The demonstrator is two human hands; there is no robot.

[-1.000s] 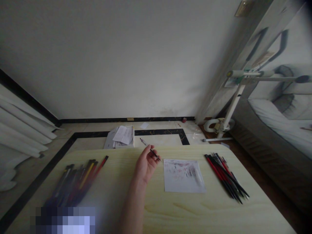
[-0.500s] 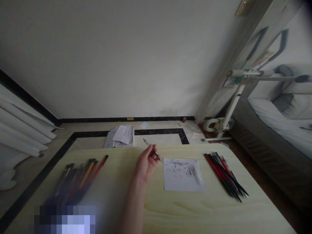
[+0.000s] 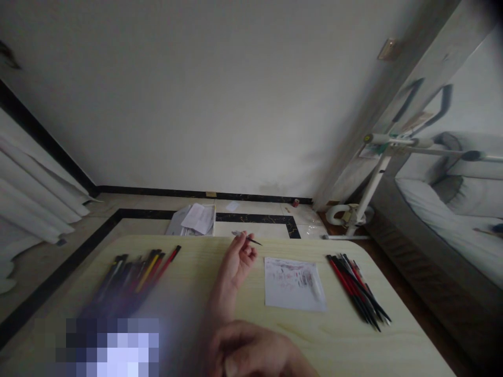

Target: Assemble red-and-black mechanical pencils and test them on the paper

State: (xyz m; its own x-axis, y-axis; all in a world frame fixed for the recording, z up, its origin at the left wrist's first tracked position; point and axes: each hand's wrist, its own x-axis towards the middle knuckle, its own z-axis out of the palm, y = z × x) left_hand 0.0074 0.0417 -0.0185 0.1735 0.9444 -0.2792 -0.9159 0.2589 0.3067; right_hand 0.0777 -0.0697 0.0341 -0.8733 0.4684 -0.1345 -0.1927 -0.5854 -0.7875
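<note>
Near the middle of the frame, the left hand [image 3: 238, 261] is turned palm up, with its grip clamped on a slim dark-tipped pen with a pale rear end [image 3: 254, 241]. The pen lies between thumb and fingers, its tip pointing right and slightly down, its pale end sticking out to the upper left of the hand.

At the bottom centre, the right hand [image 3: 255, 348] reaches in from the lower right, its fingers curled in front of the left forearm. It is cut by the frame's lower edge, and I cannot tell whether its grip is together or clamped on anything.

Just right of the left hand, a white paper sheet with dark and reddish scribbles [image 3: 294, 287] lies flat on the pale yellow wood-grained tabletop [image 3: 196, 272]. Farther right rests a loose bundle of red and black slender sticks [image 3: 356, 290], slanting down to the right. Toward the lower left lies another group of dark, red and yellow sticks [image 3: 147, 269], its lower part lost in bluish haze.
</note>
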